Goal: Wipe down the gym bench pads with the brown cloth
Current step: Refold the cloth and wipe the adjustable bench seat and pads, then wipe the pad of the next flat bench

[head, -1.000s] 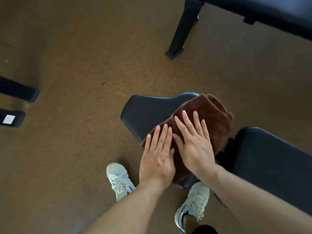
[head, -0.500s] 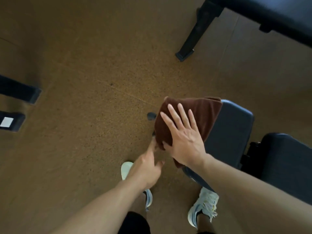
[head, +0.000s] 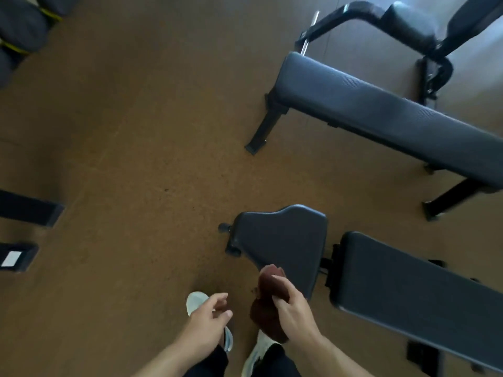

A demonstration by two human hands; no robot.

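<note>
The brown cloth [head: 268, 303] hangs bunched in my right hand [head: 292, 311], just off the near edge of the small black seat pad [head: 283, 238]. That pad lies bare in front of me. To its right stretches the long black back pad [head: 413, 295] of the same bench. My left hand [head: 209, 319] hovers over my left shoe with loosely curled fingers and holds nothing.
A second flat bench [head: 381, 115] with black legs stands at the upper right, with a padded machine frame [head: 408, 25] behind it. Black equipment feet [head: 30, 210] jut in from the left edge. Dark bags [head: 21, 25] lie at the top left. Brown cork-like floor lies between.
My right hand has lifted the cloth off the seat pad and drawn it back toward me, bunched. My left hand has left the cloth. The view has pulled back and up.
</note>
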